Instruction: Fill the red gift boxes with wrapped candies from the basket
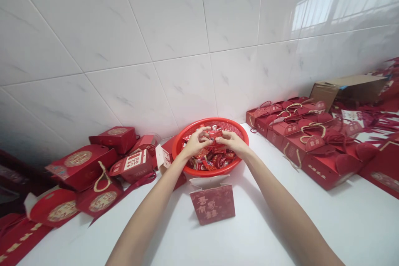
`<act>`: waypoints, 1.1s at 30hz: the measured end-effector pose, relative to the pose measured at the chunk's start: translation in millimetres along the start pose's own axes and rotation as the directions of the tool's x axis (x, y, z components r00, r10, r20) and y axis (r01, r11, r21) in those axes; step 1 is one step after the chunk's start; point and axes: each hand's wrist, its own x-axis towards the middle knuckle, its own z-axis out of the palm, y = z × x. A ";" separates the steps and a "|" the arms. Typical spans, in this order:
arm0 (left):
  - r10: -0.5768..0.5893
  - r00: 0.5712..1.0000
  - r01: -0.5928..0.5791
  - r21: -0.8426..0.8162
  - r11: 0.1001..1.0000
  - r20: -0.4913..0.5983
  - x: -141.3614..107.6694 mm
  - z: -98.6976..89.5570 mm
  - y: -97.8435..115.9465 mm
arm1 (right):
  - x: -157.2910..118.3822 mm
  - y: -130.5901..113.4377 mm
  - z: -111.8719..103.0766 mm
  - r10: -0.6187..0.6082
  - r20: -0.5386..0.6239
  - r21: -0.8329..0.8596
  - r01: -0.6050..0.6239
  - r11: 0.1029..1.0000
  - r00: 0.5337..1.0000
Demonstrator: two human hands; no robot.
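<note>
An orange-red plastic basket (245,136) stands against the wall, filled with red-wrapped candies (207,163). Over it, my left hand (197,142) and my right hand (233,143) meet, fingers curled in a pinch on a red candy packet (214,134) between them. Fingers cover part of that packet. Directly in front of the basket is a dark red paper gift box (213,205) with pale lettering, upright with its top open. Its inside is mostly out of sight.
Closed red gift boxes (81,160) are piled at the left. Rows of red boxes with rope handles (318,162) line the right side. Behind them lies an open brown cardboard carton (327,91). A white tiled wall (183,79) bounds the white table (264,232).
</note>
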 end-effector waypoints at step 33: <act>0.015 0.998 -0.006 0.147 0.989 -0.060 1.3 -4.5 -6.0 | 3.9 1.6 0.3 0.092 -0.228 0.133 -0.062 0.989 0.969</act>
